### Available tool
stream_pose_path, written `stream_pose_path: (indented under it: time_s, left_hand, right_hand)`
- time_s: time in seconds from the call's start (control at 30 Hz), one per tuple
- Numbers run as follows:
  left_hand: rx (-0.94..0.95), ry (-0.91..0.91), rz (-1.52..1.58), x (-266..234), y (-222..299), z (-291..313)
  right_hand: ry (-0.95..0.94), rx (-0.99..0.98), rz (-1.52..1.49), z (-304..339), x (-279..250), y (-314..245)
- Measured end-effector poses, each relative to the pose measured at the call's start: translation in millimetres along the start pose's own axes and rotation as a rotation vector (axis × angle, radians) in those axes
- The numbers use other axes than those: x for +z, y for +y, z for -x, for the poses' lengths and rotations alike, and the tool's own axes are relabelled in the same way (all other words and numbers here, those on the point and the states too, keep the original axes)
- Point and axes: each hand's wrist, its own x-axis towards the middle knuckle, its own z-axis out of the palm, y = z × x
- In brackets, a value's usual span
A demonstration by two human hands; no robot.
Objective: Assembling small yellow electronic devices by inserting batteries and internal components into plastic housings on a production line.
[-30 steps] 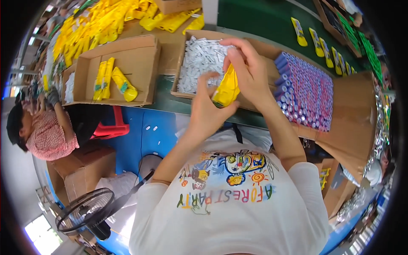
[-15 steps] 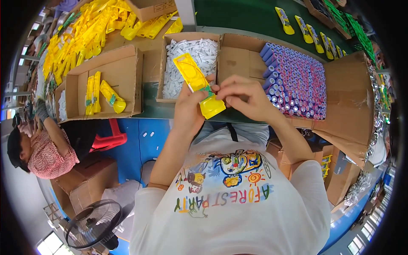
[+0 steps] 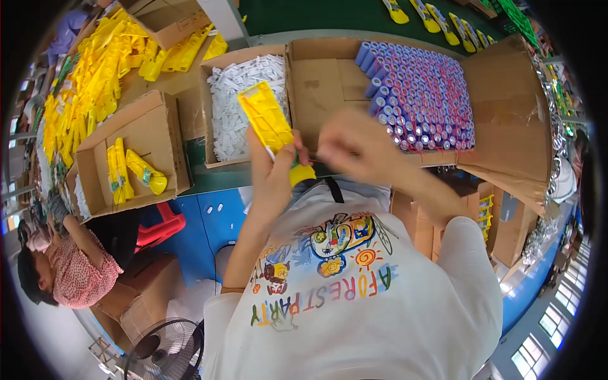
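While the left hand [image 3: 269, 166] grasps the yellow shell [image 3: 266, 115] by its lower part, thumb laid across it, I judge the step in hand to be close fitting work at that end. The shell slants up from the grip at the bench's near edge, its far end showing against the box of white pieces [image 3: 231, 82]. The right hand [image 3: 354, 144] is just beside it, fingers curled toward the shell (blurred from where I sit, so I cannot tell whether they pinch anything or are empty). To my mind, the next move calls for a steady left hold and a fine, light pinch from the right, with no tug on anything delicate.

As for materials, the shell looks like thin, glossy moulded plastic, long and trough-like, with raised detail inside. The white pieces are small, flat and hard-looking, jumbled loosely. To the right, purple cylinders [image 3: 421, 95] are packed in rows, smooth-sided with metallic ends, thin red wires straggling over them. Their cardboard carton [image 3: 323, 95] is matt brown. In the left-hand tray [image 3: 166, 136], also cardboard, lie more yellow shells [image 3: 120, 172] with small green parts.
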Motion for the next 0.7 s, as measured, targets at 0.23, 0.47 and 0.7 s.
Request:
stream_pose_path:
  time_s: [0.23,0.47,0.7]
  left_hand:
    - [-0.092,-0.1,-0.018,0.9,1.5,14.0]
    - [-0.251,-0.246,0.092,6.2,-8.1,24.8]
    - [-0.18,-0.18,-0.062,3.3,-7.1,24.2]
  right_hand:
    - [-0.476,0.043,0.356,26.0,-51.9,22.9]
    - [-0.097,-0.152,0.278,-4.1,-37.6,-14.8]
    - [-0.537,-0.37,0.256,-23.9,-12.0,-18.4]
